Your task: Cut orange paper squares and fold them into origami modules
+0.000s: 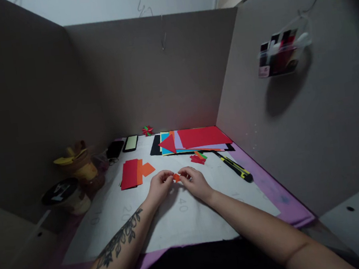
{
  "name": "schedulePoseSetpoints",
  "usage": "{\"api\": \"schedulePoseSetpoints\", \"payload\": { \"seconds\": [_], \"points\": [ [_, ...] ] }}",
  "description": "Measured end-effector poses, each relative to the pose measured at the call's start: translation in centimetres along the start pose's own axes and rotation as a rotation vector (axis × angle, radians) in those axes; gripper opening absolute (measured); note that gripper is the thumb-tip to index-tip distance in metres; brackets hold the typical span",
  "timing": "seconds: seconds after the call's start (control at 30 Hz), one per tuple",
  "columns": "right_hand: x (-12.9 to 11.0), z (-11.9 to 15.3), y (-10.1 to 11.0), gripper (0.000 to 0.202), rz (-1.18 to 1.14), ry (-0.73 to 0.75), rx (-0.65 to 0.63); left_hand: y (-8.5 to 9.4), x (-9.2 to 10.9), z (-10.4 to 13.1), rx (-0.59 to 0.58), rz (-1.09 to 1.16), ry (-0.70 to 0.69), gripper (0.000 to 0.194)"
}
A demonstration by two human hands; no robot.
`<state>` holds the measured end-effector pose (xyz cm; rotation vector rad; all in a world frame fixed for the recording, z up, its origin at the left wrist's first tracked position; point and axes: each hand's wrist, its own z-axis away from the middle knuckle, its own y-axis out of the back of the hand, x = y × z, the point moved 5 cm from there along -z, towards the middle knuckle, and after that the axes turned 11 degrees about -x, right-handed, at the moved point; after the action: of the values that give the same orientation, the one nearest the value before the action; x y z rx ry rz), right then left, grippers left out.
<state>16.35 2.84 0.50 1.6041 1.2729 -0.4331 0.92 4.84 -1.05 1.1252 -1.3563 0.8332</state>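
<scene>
Paper (176, 177), apparently folded, sits pinched in left hand (160, 186) and right hand (197, 183) above white sheet (204, 227) reading "40".

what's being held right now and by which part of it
A small orange paper piece, held by its left and right edges between the fingertips of the left hand and right hand.

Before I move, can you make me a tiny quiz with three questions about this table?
1. True or false: the left hand and the right hand both have fingertips at the small orange piece.
2. Which is closest to the back wall? (a) the red-and-green paper star, (b) the black-and-yellow cutter, (c) the small orange piece
3. Fill in the blank: the black-and-yellow cutter lies to the ____ of the right hand.

Key: 1 true; 2 a; 3 right
</scene>
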Motion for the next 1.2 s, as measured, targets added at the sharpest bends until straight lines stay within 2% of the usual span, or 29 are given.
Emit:
{"api": "schedulePoseSetpoints", "payload": {
  "seconds": [0.23,0.33,0.43,0.6,0.77,1.0,1.1,1.2],
  "points": [
    [-1.7,0.0,-0.3,0.033,0.043,0.127,-0.073,0.2,-0.1,0.0,0.01,-0.039,-0.023,0.015],
    [-1.0,0.0,0.0,0.027,0.016,0.072,-0.021,0.1,0.4,0.1,-0.025,-0.08,-0.026,0.014],
    [0.2,0.0,0.3,0.03,-0.032,0.004,0.034,0.0,0.5,0.1,-0.036,-0.099,-0.009,0.015],
    [0.7,-0.1,0.1,0.043,-0.061,0.023,-0.022,-0.1,0.4,0.0,-0.063,-0.104,0.001,0.016],
    [0.2,-0.1,-0.1,0.03,-0.026,0.069,-0.055,-0.2,0.8,0.1,-0.097,-0.119,0.014,0.019],
    [1.0,-0.1,-0.2,0.012,-0.106,-0.09,-0.031,-0.5,1.0,0.3,-0.134,-0.175,0.025,0.021],
    [1.5,-0.3,-0.3,0.022,-0.305,-0.181,-0.034,-0.2,0.7,0.2,-0.085,-0.168,0.045,0.021],
    [2.5,-0.4,-0.3,0.03,-0.613,-0.333,0.025,0.3,0.7,0.2,0.003,-0.142,0.057,0.021]
  ]
}}
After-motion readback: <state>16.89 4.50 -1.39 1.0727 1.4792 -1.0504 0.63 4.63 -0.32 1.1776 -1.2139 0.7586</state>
